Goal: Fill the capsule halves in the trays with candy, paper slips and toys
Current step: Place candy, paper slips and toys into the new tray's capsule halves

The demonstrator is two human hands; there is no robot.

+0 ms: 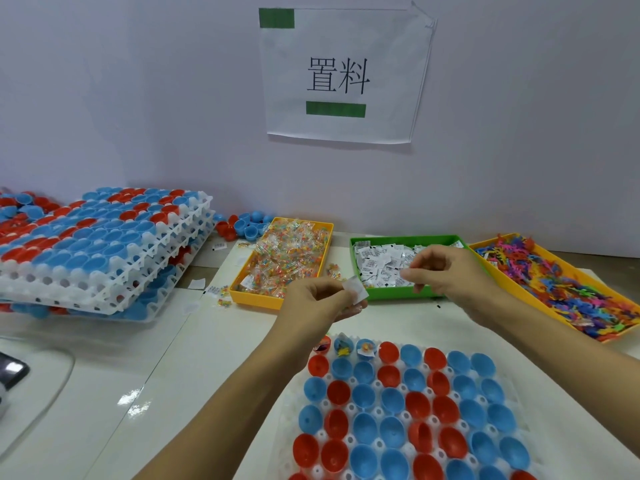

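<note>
Head view, paper slip (356, 289) pinched in left hand (317, 301) (right hand (446, 271) just beside)

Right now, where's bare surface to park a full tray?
Bare patch left of the capsule tray, in front of the tray stack. A narrow bare strip lies between the capsule tray and the candy bin. Crowded: back edge, where candy bin, slip bin and toy bin sit side by side.
</note>
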